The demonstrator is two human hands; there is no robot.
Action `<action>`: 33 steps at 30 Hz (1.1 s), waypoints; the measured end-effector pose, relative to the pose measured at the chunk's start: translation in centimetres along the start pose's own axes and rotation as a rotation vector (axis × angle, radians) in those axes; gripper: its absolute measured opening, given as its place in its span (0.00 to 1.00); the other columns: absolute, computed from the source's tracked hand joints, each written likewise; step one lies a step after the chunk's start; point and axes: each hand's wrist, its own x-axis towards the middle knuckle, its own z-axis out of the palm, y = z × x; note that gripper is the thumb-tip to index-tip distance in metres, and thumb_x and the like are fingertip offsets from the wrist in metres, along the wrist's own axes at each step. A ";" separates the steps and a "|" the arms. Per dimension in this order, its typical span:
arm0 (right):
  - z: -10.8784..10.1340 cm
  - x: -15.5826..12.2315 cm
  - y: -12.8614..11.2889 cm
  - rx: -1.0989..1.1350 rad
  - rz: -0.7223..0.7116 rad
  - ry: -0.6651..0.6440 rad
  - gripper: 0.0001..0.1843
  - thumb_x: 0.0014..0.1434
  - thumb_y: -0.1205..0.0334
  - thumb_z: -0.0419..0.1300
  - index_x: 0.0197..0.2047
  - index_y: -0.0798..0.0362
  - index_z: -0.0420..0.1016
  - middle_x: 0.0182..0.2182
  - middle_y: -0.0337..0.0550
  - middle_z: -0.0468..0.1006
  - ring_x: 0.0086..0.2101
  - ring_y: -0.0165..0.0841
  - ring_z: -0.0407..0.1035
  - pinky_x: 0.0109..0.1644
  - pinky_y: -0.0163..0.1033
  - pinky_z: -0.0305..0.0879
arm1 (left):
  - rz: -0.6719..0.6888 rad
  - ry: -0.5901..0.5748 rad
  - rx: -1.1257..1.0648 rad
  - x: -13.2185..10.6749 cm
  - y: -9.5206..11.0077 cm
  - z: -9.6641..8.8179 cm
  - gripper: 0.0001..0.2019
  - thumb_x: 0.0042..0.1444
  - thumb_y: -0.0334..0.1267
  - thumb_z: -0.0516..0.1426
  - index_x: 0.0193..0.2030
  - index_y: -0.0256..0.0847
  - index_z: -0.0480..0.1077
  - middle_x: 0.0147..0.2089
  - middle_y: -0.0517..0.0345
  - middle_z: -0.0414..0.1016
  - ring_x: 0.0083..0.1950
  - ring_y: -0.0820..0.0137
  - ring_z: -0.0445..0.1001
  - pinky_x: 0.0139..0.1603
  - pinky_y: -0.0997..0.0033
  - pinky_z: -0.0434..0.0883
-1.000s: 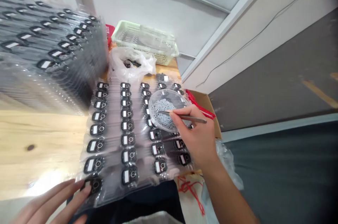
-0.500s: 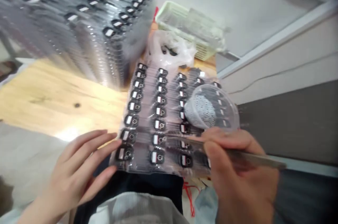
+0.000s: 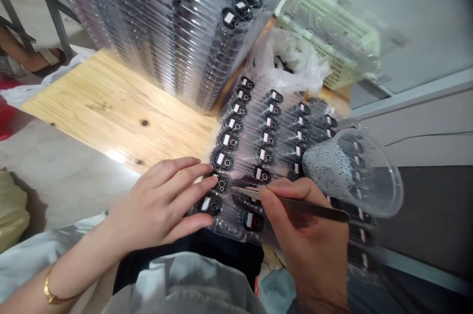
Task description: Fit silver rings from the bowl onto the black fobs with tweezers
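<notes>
A clear plastic tray (image 3: 236,227) lies in front of me, holding rows of small black parts, each with a white label and a round ring. My left hand (image 3: 162,203) rests at its near left edge, fingers stretched out, fingertips on the black part (image 3: 220,183) second from the front. Tweezers (image 3: 314,209) are pinched in my right hand (image 3: 306,230). Their tips point left, just right of that black part; whether they hold anything is too small to tell. On the tray's right side, a tilted clear plastic cup (image 3: 384,176) contains many small pale pieces (image 3: 328,163).
A tall stack of filled clear trays (image 3: 177,43) stands at the back left on the wooden table (image 3: 121,112). Behind my tray are a white plastic bag (image 3: 306,65) and a pale green basket (image 3: 328,8). At far left, another person's foot (image 3: 37,57) shows.
The view has shifted, so the tray and stack sit farther right. My right hand has brought the tweezer tips left, from the second column towards the leftmost column near my left fingertips.
</notes>
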 end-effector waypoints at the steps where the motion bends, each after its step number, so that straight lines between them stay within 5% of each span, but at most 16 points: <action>1: 0.0 0.0 0.0 -0.010 -0.003 -0.005 0.05 0.55 0.65 0.66 0.31 0.47 0.75 0.27 0.34 0.77 0.28 0.27 0.73 0.30 0.27 0.69 | -0.001 0.000 -0.003 0.0 0.0 0.0 0.22 0.67 0.50 0.49 0.54 0.32 0.69 0.54 0.45 0.75 0.56 0.58 0.70 0.51 0.58 0.72; 14: 0.2 -0.1 0.6 -0.048 0.018 -0.080 0.05 0.57 0.63 0.65 0.31 0.47 0.73 0.23 0.34 0.75 0.18 0.27 0.67 0.19 0.32 0.62 | -0.021 0.014 -0.039 0.0 0.0 0.1 0.21 0.67 0.50 0.50 0.53 0.33 0.70 0.54 0.44 0.76 0.57 0.59 0.71 0.52 0.59 0.73; 27: 0.3 -0.1 0.6 -0.042 -0.019 -0.087 0.04 0.57 0.65 0.64 0.32 0.46 0.73 0.28 0.35 0.77 0.29 0.31 0.73 0.29 0.34 0.69 | 0.040 -0.017 -0.002 0.3 -0.2 -0.2 0.19 0.67 0.49 0.50 0.53 0.37 0.71 0.55 0.44 0.74 0.56 0.59 0.71 0.50 0.59 0.74; 33: -2.1 -0.6 -0.4 0.039 -0.146 0.109 0.08 0.56 0.68 0.65 0.35 0.44 0.73 0.30 0.37 0.76 0.30 0.34 0.74 0.31 0.38 0.72 | 0.098 -0.052 0.069 0.7 -0.3 -0.6 0.20 0.66 0.49 0.51 0.52 0.36 0.72 0.55 0.44 0.74 0.55 0.56 0.72 0.49 0.58 0.73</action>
